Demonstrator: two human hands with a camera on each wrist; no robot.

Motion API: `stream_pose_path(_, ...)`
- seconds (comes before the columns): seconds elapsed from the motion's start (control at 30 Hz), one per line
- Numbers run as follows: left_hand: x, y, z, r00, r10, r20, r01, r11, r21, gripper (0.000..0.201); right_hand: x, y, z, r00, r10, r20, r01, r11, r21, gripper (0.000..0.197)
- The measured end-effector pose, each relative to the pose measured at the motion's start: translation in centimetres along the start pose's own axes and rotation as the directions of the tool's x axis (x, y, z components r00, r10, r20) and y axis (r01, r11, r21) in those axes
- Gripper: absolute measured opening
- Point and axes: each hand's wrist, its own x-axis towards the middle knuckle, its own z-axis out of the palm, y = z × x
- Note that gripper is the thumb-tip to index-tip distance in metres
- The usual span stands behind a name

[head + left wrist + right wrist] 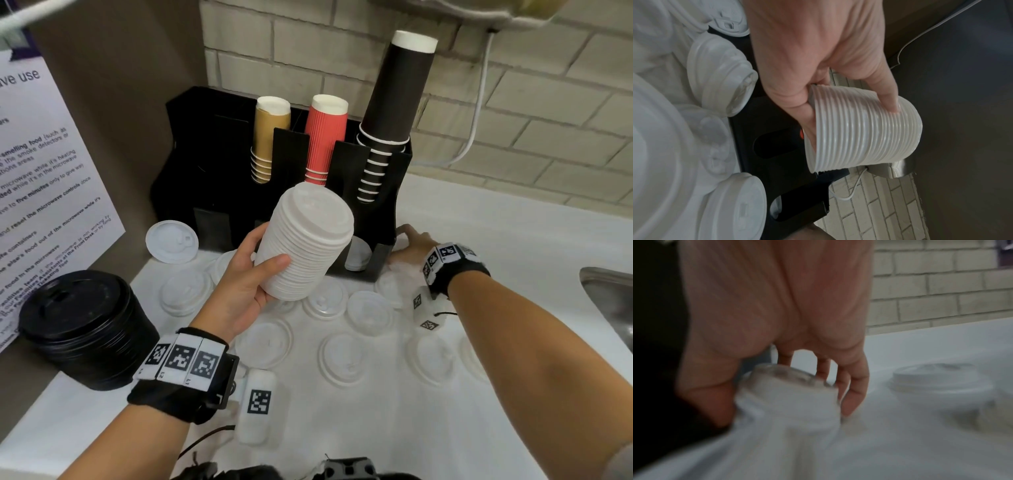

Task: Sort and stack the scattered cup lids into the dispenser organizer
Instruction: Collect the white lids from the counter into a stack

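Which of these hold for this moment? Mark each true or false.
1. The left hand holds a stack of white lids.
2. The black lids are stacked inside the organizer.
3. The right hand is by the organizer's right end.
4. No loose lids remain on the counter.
1. True: the left hand grips the white lid stack.
2. False: the black lid stack stands on the counter, left of the organizer.
3. True: the right hand is there, fingers on a white lid.
4. False: loose white lids lie scattered.

The left hand (245,274) grips a tilted tall stack of white plastic lids (305,241) before the black plastic dispenser organizer (212,164); the right hand (409,245) touches its right corner on the white desk (496,428).
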Motion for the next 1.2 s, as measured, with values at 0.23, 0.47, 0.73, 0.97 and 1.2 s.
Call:
stream_pose_path(0.23,0.0,-0.2,0.4,1.0,-0.004,-0.004,0.004,1.0,0.03,0.102,-0.6,2.9,-2.9,0.998,0.052,0.027,-0.058,0.958,0.28,0.051)
stream_pose_path(0.47,0.1,-0.7,1.1,1.0,-0.012,0.017,0.012,1.0,0.014,0.106,-3.5,3.2,-3.3,0.952,-0.126,0.28,0.041,0.957,0.288,0.044)
stream_pose_path(0.73,0.0,-0.7,1.2,0.999,-0.012,0.031,0.012,1.0,-0.012,0.103,-6.1,3.6,-3.6,0.968,-0.097,0.233,0.058,0.984,0.17,0.059)
stream_pose_path(0.97,0.0,-0.6,0.9,0.999,-0.013,0.032,0.014,1.0,-0.02,0.1,-5.3,5.7,-4.1,0.987,-0.069,0.146,0.069,0.998,0.001,0.066)
stream_pose_path(1.2,0.1,-0.1,0.9,1.0,0.015,0.017,-0.015,1.0,-0.022,0.108,-2.3,8.7,-4.6,0.983,0.061,-0.172,-0.02,0.973,0.229,0.043)
